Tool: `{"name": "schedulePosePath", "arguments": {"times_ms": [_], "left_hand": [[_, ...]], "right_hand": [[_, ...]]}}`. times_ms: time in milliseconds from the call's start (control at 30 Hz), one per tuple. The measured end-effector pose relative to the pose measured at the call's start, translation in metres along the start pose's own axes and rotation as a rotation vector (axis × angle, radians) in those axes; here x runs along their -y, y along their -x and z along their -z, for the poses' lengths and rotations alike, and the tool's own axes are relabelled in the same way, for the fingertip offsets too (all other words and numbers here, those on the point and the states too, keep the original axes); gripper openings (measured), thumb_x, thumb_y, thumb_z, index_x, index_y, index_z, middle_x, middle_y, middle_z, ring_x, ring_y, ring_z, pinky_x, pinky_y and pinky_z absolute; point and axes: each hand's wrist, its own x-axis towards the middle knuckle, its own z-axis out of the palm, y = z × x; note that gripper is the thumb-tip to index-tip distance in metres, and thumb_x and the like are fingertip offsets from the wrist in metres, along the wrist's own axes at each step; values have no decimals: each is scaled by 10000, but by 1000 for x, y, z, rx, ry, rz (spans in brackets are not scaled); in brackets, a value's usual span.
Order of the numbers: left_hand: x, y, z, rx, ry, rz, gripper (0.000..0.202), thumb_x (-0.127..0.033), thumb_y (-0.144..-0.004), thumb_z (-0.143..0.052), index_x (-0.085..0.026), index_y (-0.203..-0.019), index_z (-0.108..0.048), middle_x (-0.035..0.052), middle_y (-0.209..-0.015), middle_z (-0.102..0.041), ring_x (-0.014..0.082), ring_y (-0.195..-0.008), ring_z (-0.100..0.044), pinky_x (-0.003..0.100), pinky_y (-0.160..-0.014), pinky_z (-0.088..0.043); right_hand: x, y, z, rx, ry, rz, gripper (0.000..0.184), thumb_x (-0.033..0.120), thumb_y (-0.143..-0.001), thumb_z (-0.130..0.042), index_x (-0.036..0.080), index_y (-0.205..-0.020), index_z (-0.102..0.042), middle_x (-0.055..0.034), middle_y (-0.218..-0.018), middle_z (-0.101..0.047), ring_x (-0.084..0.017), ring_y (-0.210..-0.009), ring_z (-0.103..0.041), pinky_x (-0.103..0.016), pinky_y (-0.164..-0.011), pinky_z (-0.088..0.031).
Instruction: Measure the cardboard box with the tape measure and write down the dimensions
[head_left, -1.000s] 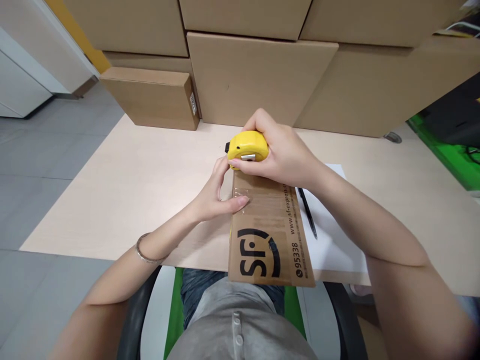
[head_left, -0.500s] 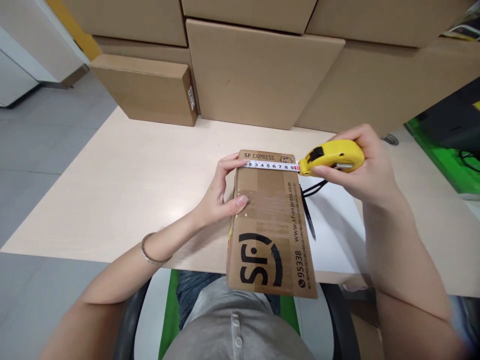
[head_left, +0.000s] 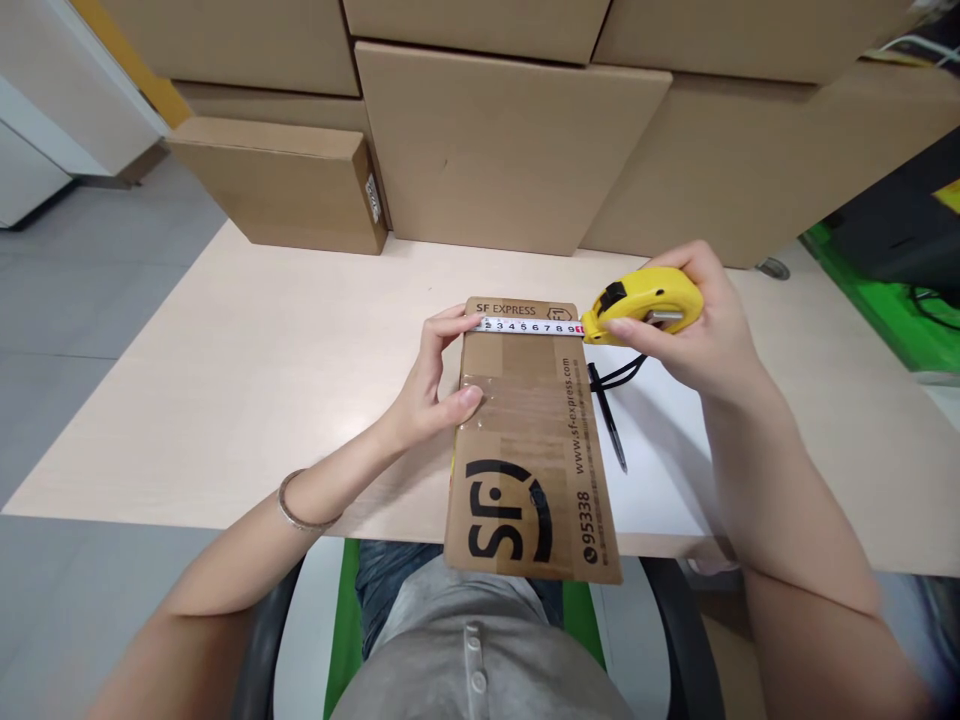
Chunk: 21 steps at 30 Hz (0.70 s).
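A small brown SF Express carton (head_left: 525, 450) lies on the pale table (head_left: 262, 370), its near end sticking out over the table's front edge. My left hand (head_left: 435, 385) presses on the carton's left side, fingertips pinning the tape's end at the far left corner. A white measuring blade (head_left: 529, 327) runs across the carton's far edge. My right hand (head_left: 690, 325) grips the yellow tape measure (head_left: 643, 303) just past the carton's far right corner.
A black pen (head_left: 607, 420) lies on a white sheet of paper (head_left: 660, 450) right of the carton. Large cardboard boxes (head_left: 495, 150) are stacked along the table's back, with a flatter box (head_left: 277, 185) at back left. Green floor shows at the right.
My right hand pulled the yellow tape measure from the carton's far left corner across to its right, drawing the blade out. Since half a second ago it has shifted slightly back left.
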Motion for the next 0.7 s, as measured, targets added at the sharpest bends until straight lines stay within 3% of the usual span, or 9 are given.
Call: {"name": "schedulePosePath", "arguments": {"times_ms": [100, 200, 300, 433, 567, 700], "left_hand": [[-3, 1, 0, 6, 47, 45, 744, -707, -917, -658, -381, -1541, -420, 86, -1600, -425, 376, -1548, -383, 618, -1303, -324], [-14, 6, -1, -69, 124, 161, 869, -724, -872, -708, -411, -1600, -351, 76, -1646, -427, 381, -1546, -397, 592, -1287, -357], [-31, 17, 1, -258, 229, 319, 867, -686, -865, -725, -428, -1613, -371, 53, -1636, -484, 372, -1538, -437, 559, -1276, -389], [-52, 40, 18, -497, 276, 485, 650, -562, -909, -698, -431, -1521, -524, 15, -1577, -582, 334, -1546, -463, 524, -1276, -405], [-63, 59, 36, -624, 158, 696, 515, -436, -897, -777, -380, -1394, -656, 9, -1580, -619, 294, -1536, -504, 465, -1275, -415], [-61, 67, 32, -631, 130, 836, 458, -464, -879, -800, -307, -1303, -734, 34, -1524, -678, 315, -1444, -601, 452, -1180, -519]], "right_hand": [[7, -3, 1, 34, -7, -29, 477, 444, -722, -947, 276, -885, -531, -3, -876, -747, -181, -704, -697, -334, -566, -532], [19, -8, -4, 82, -56, -115, 522, 539, -741, -937, 275, -915, -521, 0, -852, -731, -133, -564, -612, -309, -471, -462], [31, -14, -18, 75, -129, -172, 519, 626, -823, -856, 282, -946, -488, 4, -806, -709, -124, -484, -573, -298, -392, -388], [48, -21, -44, 115, -241, -229, 544, 697, -840, -807, 286, -939, -465, 21, -754, -687, -139, -470, -599, -286, -343, -397], [65, -22, -68, 176, -414, -306, 579, 689, -777, -862, 273, -950, -498, 13, -817, -712, -160, -591, -665, -308, -457, -533], [73, -16, -91, 239, -495, -350, 587, 689, -771, -852, 269, -1015, -522, -22, -985, -729, -206, -864, -732, -342, -688, -610]]}}
